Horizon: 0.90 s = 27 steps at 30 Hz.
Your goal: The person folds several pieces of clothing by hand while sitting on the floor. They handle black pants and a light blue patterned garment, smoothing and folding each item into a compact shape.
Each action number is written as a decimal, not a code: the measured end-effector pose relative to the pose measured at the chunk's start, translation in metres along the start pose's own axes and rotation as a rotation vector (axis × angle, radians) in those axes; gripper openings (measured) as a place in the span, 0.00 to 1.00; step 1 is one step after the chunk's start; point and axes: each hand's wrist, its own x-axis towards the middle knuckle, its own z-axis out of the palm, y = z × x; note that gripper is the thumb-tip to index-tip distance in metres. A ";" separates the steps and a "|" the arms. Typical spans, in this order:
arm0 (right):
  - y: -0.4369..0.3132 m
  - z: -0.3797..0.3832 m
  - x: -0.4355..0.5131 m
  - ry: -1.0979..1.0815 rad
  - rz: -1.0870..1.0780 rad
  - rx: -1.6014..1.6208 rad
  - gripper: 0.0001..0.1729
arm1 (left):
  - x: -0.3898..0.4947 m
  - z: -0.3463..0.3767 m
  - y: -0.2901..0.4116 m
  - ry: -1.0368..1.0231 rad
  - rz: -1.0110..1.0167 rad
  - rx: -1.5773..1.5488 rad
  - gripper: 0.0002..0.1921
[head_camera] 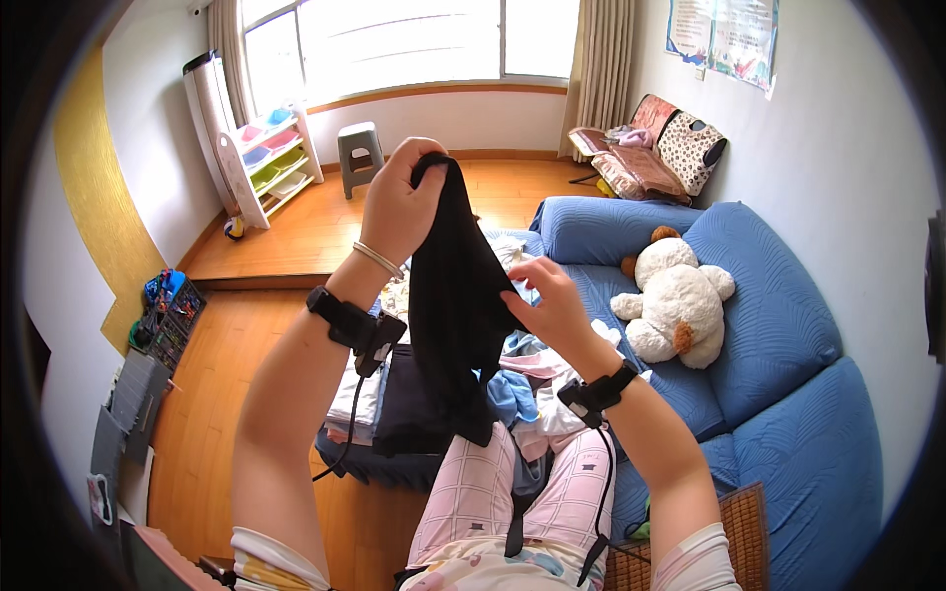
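My left hand (403, 188) is raised and pinches the top of a black cloth garment (454, 295). The garment hangs down in loose folds, its lower end in front of a folded black garment (403, 399) and close to my knee. My right hand (550, 299) is at the garment's right edge, thumb and fingers bent and slightly apart. Whether those fingers grip the fabric cannot be made out. Behind it lies a loose heap of clothes with a blue piece (511, 395) and white and pink ones. Folded light clothes (355, 399) are stacked on the left.
A blue-covered sofa (776, 295) runs along the right, with a white plush toy (676, 303) on it. A raised wooden floor (295, 251) carries a grey stool (360, 159) and a toy-bin rack (273, 159). Dark crates (174, 318) stand by the left wall. Cables hang from both wrist straps.
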 end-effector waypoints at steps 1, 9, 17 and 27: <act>0.001 0.004 -0.002 -0.060 0.085 0.080 0.15 | -0.001 0.002 0.002 -0.003 0.009 0.008 0.06; -0.003 0.025 -0.023 0.294 -0.013 -0.089 0.18 | -0.003 -0.004 0.005 0.043 -0.012 0.067 0.07; 0.019 0.039 -0.038 0.184 0.325 0.030 0.14 | -0.009 -0.010 0.003 -0.025 -0.060 -0.042 0.07; 0.054 -0.011 -0.009 0.221 0.416 0.789 0.08 | -0.010 -0.030 -0.044 0.028 -0.200 0.119 0.06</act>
